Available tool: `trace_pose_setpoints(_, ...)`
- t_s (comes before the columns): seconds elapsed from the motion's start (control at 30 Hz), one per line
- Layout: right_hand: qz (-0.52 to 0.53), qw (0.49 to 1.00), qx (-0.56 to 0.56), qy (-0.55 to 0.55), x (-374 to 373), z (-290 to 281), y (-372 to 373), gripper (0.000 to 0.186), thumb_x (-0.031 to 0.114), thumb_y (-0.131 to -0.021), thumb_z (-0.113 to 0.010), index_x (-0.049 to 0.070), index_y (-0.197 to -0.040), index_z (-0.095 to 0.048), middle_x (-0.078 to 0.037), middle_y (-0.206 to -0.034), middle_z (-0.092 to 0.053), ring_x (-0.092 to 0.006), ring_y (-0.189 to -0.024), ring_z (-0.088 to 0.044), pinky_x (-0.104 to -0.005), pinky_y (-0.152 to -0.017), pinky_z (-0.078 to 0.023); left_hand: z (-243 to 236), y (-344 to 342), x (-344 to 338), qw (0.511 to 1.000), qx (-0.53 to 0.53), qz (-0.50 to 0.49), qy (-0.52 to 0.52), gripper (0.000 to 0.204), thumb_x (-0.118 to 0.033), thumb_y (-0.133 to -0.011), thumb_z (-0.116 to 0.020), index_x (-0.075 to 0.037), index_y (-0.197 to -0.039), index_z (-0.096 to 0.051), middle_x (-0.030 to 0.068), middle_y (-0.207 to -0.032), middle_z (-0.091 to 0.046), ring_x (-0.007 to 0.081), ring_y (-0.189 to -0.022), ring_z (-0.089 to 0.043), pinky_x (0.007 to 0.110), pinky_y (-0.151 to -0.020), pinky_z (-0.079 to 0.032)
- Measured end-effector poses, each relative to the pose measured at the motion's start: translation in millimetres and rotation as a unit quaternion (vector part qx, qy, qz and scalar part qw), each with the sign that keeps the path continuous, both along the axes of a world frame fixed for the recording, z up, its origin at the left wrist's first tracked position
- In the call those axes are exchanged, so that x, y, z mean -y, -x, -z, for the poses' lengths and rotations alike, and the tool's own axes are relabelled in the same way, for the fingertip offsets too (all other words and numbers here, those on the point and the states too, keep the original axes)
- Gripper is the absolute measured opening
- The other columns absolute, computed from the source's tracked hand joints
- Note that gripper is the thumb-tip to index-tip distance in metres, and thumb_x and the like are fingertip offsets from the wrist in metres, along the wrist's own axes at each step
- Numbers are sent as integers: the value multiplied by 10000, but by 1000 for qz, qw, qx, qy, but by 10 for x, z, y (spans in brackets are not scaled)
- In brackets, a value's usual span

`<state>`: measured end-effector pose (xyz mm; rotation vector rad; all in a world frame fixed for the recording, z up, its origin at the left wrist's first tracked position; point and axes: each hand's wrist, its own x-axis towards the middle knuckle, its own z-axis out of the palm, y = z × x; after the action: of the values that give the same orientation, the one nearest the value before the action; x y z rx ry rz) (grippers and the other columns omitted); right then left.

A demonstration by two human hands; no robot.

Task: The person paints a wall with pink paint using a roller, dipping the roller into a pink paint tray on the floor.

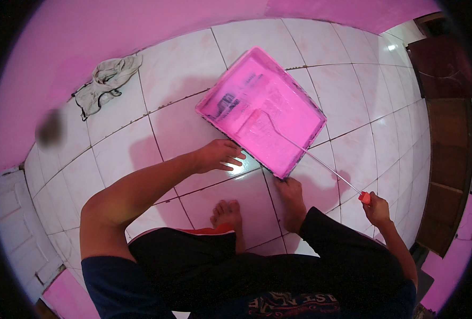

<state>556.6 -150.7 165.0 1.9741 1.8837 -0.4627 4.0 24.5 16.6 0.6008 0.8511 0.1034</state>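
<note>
A paint tray (295, 122) coated in bright pink paint lies on the floor in front of me at a slant. The pink-covered head of a paint roller (249, 121) rests in the paint, with its long thin metal rod running toward my right. My right hand (374, 209) is closed on the red handle (364, 197) at the rod's end. My left hand (221, 156) is open beside the tray's near left edge, fingers apart; I cannot tell whether it touches the rim. My right foot (292, 201) is at the tray's near corner.
A crumpled pale cloth (104, 80) lies by the pink wall (60, 48) at the left. My bare left foot (225, 218) is on the tiled floor (177, 127). A white door (18, 223) stands at the far left, and dark wooden furniture or panels (446, 175) line the right.
</note>
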Motion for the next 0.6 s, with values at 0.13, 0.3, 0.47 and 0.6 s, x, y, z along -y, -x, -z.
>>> trace_pose_setpoints(0.13,27,999,35,21,184,-22,-318,234,155,-820,-704,43,-919,-525,-208,-796,-665,-439,-772,-654,-527,-676,-512,-9,0,-8,1000,-25,-3,7,398,-261,-964,-631,-49,-1280,-514,72,-1279,-637,215,-1159,-624,398,-939,-519)
trace_pose_setpoints(0.3,75,991,77,77,290,-46,-636,226,184,-784,-703,44,-894,-564,-206,-782,-673,-438,-778,-659,-526,-695,-522,-38,-15,-34,999,-30,14,-1,486,-300,-989,-596,-15,-1362,-468,130,-1341,-589,272,-1219,-583,443,-1034,-473)
trace_pose_setpoints(0.47,62,990,38,122,95,45,-527,210,229,-772,-687,58,-883,-635,-205,-802,-687,-430,-782,-664,-511,-710,-534,-86,32,-9,999,-29,-8,14,493,-295,-980,-593,-17,-1366,-466,137,-1339,-591,271,-1224,-576,444,-1040,-464)
trace_pose_setpoints(0.6,60,989,13,132,-170,55,-201,202,237,-791,-669,50,-868,-661,-204,-806,-691,-421,-791,-666,-492,-724,-537,-99,-5,-8,1000,-21,-9,17,483,-286,-982,-587,-15,-1363,-468,143,-1334,-592,279,-1229,-571,455,-1045,-460)
